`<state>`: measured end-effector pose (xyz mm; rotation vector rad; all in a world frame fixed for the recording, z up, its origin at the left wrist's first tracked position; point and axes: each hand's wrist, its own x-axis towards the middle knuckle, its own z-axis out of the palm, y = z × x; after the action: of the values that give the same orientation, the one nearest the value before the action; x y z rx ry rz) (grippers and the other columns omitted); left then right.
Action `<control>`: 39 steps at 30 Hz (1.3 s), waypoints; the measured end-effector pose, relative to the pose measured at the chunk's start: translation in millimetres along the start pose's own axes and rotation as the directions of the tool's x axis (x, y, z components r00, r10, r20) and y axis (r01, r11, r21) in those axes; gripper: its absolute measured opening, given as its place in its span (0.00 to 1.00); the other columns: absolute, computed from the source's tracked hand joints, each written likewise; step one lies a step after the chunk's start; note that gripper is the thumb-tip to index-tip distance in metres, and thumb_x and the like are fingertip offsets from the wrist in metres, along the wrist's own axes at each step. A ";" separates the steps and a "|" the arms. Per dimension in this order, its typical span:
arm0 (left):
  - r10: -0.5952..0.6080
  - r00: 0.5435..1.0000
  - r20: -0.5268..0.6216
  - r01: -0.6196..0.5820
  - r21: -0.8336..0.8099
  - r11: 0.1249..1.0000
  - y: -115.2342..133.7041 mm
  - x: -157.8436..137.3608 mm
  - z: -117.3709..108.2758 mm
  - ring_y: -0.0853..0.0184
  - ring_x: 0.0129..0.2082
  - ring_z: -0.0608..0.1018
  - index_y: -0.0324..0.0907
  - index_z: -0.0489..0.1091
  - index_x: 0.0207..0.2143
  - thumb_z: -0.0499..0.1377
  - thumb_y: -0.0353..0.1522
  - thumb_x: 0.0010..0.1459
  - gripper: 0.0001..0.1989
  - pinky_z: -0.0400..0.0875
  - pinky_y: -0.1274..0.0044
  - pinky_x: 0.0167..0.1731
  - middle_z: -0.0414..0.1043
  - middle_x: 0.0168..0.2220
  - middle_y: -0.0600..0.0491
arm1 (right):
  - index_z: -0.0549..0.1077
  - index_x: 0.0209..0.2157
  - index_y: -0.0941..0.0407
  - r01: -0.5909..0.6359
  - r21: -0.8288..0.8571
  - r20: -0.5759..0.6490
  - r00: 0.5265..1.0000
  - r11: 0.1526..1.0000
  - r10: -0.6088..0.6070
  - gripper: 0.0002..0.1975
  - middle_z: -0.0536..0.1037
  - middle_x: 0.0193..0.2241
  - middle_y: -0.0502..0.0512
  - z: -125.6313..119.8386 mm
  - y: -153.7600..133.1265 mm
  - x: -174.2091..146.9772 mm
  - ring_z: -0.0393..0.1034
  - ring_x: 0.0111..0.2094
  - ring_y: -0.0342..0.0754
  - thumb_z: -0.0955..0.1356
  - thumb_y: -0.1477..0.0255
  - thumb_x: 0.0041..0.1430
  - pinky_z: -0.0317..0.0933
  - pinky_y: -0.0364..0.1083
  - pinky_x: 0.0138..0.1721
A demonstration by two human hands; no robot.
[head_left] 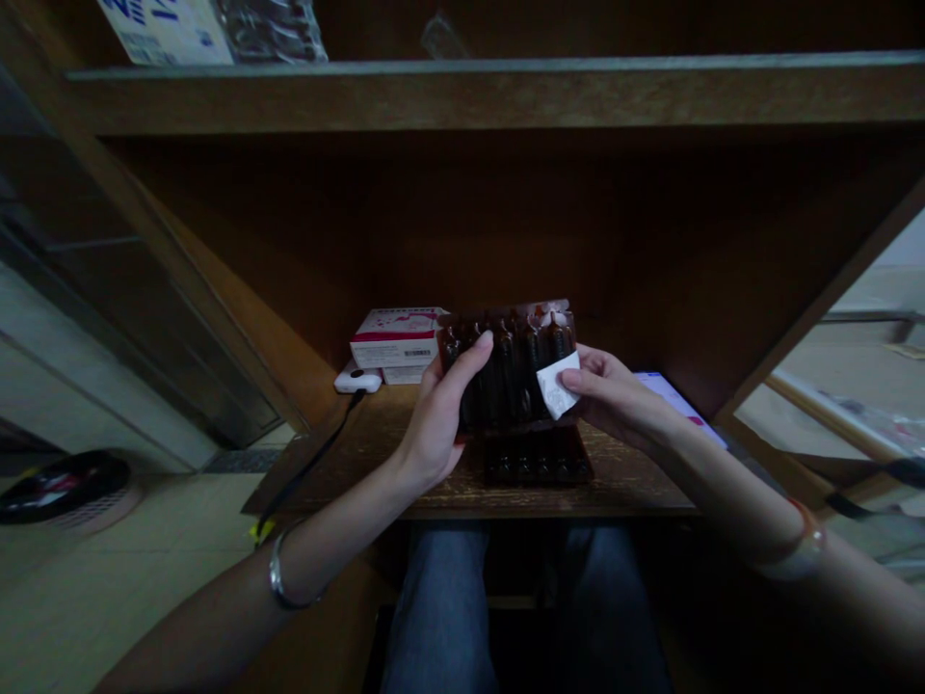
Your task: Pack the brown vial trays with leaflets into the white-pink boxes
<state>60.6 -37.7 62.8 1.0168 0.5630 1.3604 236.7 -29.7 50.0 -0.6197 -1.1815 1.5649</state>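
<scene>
A dark brown tray of ampoules point(510, 371), with several glass necks along its top edge, is held up over the desk. My left hand point(437, 414) grips its left side, thumb across the front. My right hand point(614, 390) is closed at the right side, its thumb pressing a small folded white paper point(559, 386) against the tray's front. Whether the right fingers also hold the tray from behind is hidden. Just below, a second dark ampoule tray point(539, 458) lies on the desk.
Pink-and-white boxes point(397, 337) are stacked at the back left, beside a white device point(357, 378) with a black cable point(310, 467). A flat white-and-purple sheet or box point(679, 405) lies at right. A shelf point(462, 101) crosses overhead. A bin point(72, 492) stands on the floor at left.
</scene>
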 end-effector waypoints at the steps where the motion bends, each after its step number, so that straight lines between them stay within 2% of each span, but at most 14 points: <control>1: -0.003 1.000 -0.001 0.003 0.004 1.000 -0.9 0.0 0.1 0.56 0.50 0.81 0.41 0.76 0.42 0.67 0.39 0.55 0.14 0.76 0.67 0.51 0.82 0.43 0.51 | 0.79 0.31 0.55 0.000 -0.005 -0.011 1.000 1.000 0.000 0.18 0.80 0.25 0.47 0.1 1.1 0.3 0.75 0.26 0.39 0.82 0.66 0.38 0.70 0.38 0.31; 9: -0.033 0.999 -0.022 0.034 0.036 0.999 -5.6 0.1 -1.0 0.57 0.45 0.82 0.40 0.75 0.42 0.67 0.39 0.55 0.15 0.77 0.68 0.48 0.82 0.41 0.50 | 0.78 0.32 0.57 0.027 -0.100 -0.107 0.994 0.995 -0.037 0.18 0.82 0.28 0.49 -1.5 8.8 3.0 0.75 0.27 0.40 0.81 0.63 0.41 0.70 0.41 0.33; 17: -0.057 0.998 -0.007 0.057 0.096 0.994 -17.3 -5.8 -2.4 0.60 0.50 0.80 0.42 0.75 0.44 0.68 0.38 0.54 0.17 0.71 0.70 0.55 0.81 0.44 0.53 | 0.77 0.36 0.55 0.023 -0.169 -0.222 0.973 0.985 -0.061 0.27 0.82 0.31 0.48 1.7 22.9 2.8 0.75 0.31 0.44 0.83 0.74 0.29 0.68 0.44 0.36; 23: -0.093 0.996 -0.014 0.094 0.122 0.988 -20.6 -8.5 -0.9 0.59 0.50 0.79 0.43 0.74 0.46 0.67 0.41 0.56 0.18 0.70 0.68 0.56 0.81 0.46 0.52 | 0.76 0.39 0.55 -0.004 -0.117 -0.280 0.960 0.993 -0.029 0.30 0.83 0.35 0.50 12.2 18.4 -1.1 0.76 0.34 0.46 0.82 0.75 0.29 0.70 0.47 0.41; 25: -0.062 0.997 0.049 0.050 0.218 0.975 -14.4 -3.3 -4.1 0.58 0.52 0.78 0.43 0.74 0.48 0.65 0.45 0.57 0.21 0.68 0.68 0.57 0.80 0.47 0.51 | 0.76 0.38 0.56 -0.021 -0.117 -0.298 0.954 0.993 -0.015 0.29 0.83 0.34 0.50 15.3 11.6 -3.2 0.76 0.33 0.47 0.83 0.73 0.30 0.70 0.46 0.40; 27: -0.021 0.983 0.180 -0.049 0.379 0.924 -3.2 9.4 -12.4 0.56 0.55 0.76 0.44 0.75 0.49 0.63 0.52 0.56 0.26 0.65 0.68 0.59 0.79 0.50 0.50 | 0.76 0.38 0.56 -0.015 -0.125 -0.328 0.944 0.992 -0.027 0.28 0.83 0.34 0.51 18.3 3.2 -5.3 0.76 0.32 0.47 0.83 0.70 0.32 0.70 0.46 0.39; 29: 0.004 0.943 0.333 -0.203 0.564 0.800 11.0 30.3 -28.1 0.54 0.58 0.73 0.45 0.75 0.50 0.59 0.60 0.53 0.34 0.63 0.67 0.60 0.77 0.52 0.48 | 0.76 0.39 0.56 0.011 -0.117 -0.360 0.932 0.993 -0.053 0.28 0.83 0.33 0.51 20.7 -5.8 -7.3 0.76 0.31 0.46 0.83 0.67 0.33 0.70 0.45 0.37; 31: 0.087 0.893 0.442 -0.391 0.664 0.637 24.9 56.1 -51.4 0.54 0.59 0.72 0.45 0.75 0.51 0.45 0.65 0.56 0.40 0.60 0.68 0.61 0.76 0.53 0.46 | 0.76 0.38 0.56 0.040 -0.093 -0.380 0.922 0.995 -0.072 0.27 0.82 0.32 0.51 21.7 -14.4 -8.6 0.75 0.29 0.45 0.83 0.66 0.34 0.70 0.45 0.34; 32: 0.122 0.884 0.452 -0.444 0.727 0.523 30.8 68.9 -65.3 0.55 0.59 0.72 0.45 0.73 0.53 0.40 0.63 0.60 0.40 0.60 0.67 0.61 0.75 0.55 0.45 | 0.76 0.37 0.55 0.050 -0.088 -0.387 0.919 0.995 -0.080 0.27 0.82 0.32 0.50 21.4 -18.3 -8.9 0.74 0.28 0.45 0.83 0.65 0.34 0.71 0.44 0.33; 33: 0.163 0.885 0.436 -0.465 0.812 0.352 35.7 80.8 -80.0 0.55 0.60 0.71 0.44 0.71 0.56 0.42 0.59 0.63 0.37 0.58 0.66 0.62 0.73 0.57 0.44 | 0.76 0.37 0.55 0.062 -0.089 -0.397 0.913 0.994 -0.092 0.25 0.82 0.32 0.51 20.7 -21.9 -9.0 0.74 0.28 0.45 0.83 0.65 0.34 0.71 0.45 0.32; 35: 0.166 0.912 0.375 -0.378 0.926 -0.015 42.5 98.9 -108.6 0.53 0.65 0.64 0.41 0.66 0.60 0.50 0.54 0.63 0.33 0.51 0.62 0.65 0.66 0.64 0.42 | 0.77 0.35 0.54 0.090 -0.099 -0.422 0.898 0.991 -0.124 0.23 0.82 0.33 0.51 17.8 -27.7 -8.6 0.75 0.29 0.46 0.82 0.65 0.36 0.72 0.46 0.33; 36: 0.141 0.925 0.352 -0.333 0.932 -0.145 44.6 104.7 -120.9 0.52 0.68 0.60 0.40 0.62 0.63 0.53 0.52 0.62 0.34 0.48 0.60 0.65 0.60 0.68 0.41 | 0.77 0.35 0.54 0.104 -0.105 -0.434 0.890 0.989 -0.139 0.22 0.82 0.33 0.52 16.0 -30.0 -8.1 0.75 0.29 0.47 0.82 0.66 0.37 0.73 0.46 0.34; 37: 0.088 0.939 0.333 -0.305 0.922 -0.239 46.0 108.3 -131.0 0.51 0.69 0.58 0.39 0.60 0.65 0.55 0.51 0.62 0.36 0.47 0.60 0.66 0.55 0.70 0.41 | 0.77 0.35 0.54 0.112 -0.109 -0.442 0.885 0.988 -0.149 0.21 0.82 0.34 0.52 14.0 -31.7 -7.6 0.76 0.30 0.47 0.81 0.66 0.38 0.73 0.47 0.35; 39: 0.001 0.954 0.299 -0.282 0.902 -0.326 47.9 110.0 -142.8 0.50 0.68 0.60 0.40 0.60 0.65 0.56 0.52 0.60 0.38 0.50 0.60 0.65 0.56 0.69 0.41 | 0.78 0.35 0.54 0.111 -0.109 -0.442 0.885 0.988 -0.148 0.20 0.83 0.35 0.52 10.0 -34.0 -6.3 0.77 0.32 0.48 0.81 0.65 0.38 0.73 0.49 0.37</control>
<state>-64.1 100.9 57.9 2.7252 1.6505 0.5877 244.5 -39.9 83.6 -0.8839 -0.9130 1.1786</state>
